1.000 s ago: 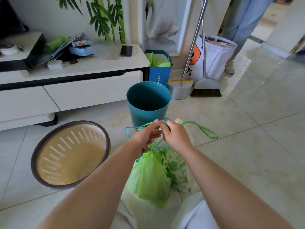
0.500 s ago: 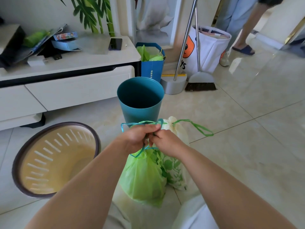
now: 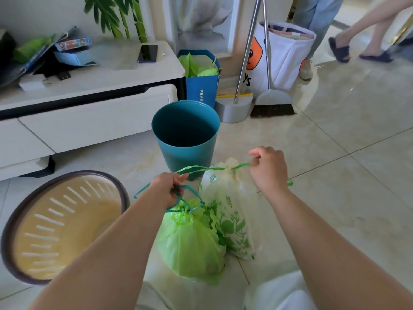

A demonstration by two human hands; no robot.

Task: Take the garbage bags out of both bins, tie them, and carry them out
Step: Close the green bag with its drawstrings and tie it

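Between the person's two forearms, low on the tiled floor (image 3: 335,175), sit the two bags already lifted out: the green bag (image 3: 190,242) nearer the left arm and the white leaf-printed bag (image 3: 225,198) just beside it, touching, nearer the right. Behind them the teal bin (image 3: 185,135) and, to the left, the brown-rimmed cream bin (image 3: 62,224) both stand bare of liners. The left hand (image 3: 167,189) is closed around the blue-green drawstring (image 3: 178,199) at the gathered neck of the green bag, and appears to hold one end of the green drawstring (image 3: 201,168) as well. The right hand (image 3: 268,168) is pinched shut on the other end of that green cord, just where it leaves the puckered mouth of the white bag. The cord runs nearly level from hand to hand, left to right, across the white bag's top, so the likely next pull is outward along that line. The white bag's neck lies directly below and inboard of the right hand, which is the nearer one for cinching it.
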